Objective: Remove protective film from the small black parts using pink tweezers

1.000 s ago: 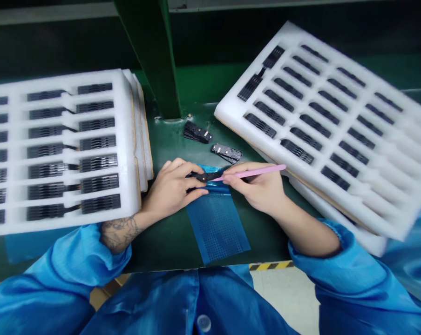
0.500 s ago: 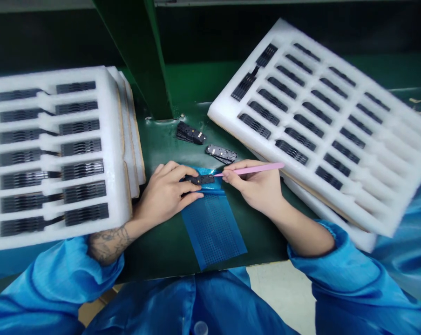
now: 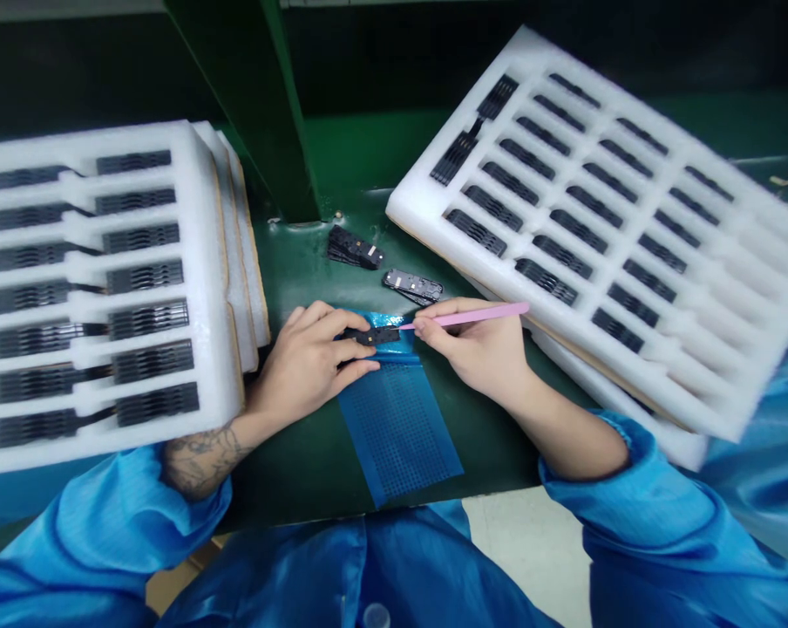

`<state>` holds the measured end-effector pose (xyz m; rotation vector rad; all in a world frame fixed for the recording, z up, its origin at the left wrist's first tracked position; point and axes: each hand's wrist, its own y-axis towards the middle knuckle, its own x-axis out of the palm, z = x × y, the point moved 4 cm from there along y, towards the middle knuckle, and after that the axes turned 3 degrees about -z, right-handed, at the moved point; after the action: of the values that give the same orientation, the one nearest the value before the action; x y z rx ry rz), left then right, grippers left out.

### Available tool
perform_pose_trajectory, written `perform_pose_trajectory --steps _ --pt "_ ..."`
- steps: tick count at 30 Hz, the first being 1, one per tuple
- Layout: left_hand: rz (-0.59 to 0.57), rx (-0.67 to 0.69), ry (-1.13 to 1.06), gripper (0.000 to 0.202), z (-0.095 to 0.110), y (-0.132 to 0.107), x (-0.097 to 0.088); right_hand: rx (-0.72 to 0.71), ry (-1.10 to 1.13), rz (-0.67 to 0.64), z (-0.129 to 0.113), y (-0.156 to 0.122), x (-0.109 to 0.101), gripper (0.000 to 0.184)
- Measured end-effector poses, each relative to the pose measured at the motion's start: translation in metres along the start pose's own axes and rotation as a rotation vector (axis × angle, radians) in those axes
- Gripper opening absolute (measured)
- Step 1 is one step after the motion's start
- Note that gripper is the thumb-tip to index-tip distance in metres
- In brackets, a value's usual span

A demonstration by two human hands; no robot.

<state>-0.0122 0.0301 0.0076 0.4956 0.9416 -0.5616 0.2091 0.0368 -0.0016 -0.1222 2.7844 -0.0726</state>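
Left hand [image 3: 306,366] curled over black component [image 3: 368,335]; right hand [image 3: 472,351] pinching pink tweezers [image 3: 476,316]; green workbench [image 3: 289,462].

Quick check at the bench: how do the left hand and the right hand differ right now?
The left hand curls its fingers over a small black part on the blue dot-patterned film, while the right hand pinches slim pink tweezers like a pen. The left forearm shows a tattoo; the right forearm shows none. Both hands are bare, come out of blue sleeves, and meet at the part.
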Motion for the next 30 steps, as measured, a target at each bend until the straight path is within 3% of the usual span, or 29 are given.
perform_pose_trajectory --steps 11,30 --pt "0.033 0.074 0.106 0.017 0.0056 -0.002 -0.001 -0.049 -0.043 0.004 -0.0043 0.0005 0.0014 0.008" --pt "0.02 0.049 0.083 0.018 0.0039 -0.0017 0.0024 -0.054 -0.048 0.002 -0.0048 0.001 0.0012 0.008"
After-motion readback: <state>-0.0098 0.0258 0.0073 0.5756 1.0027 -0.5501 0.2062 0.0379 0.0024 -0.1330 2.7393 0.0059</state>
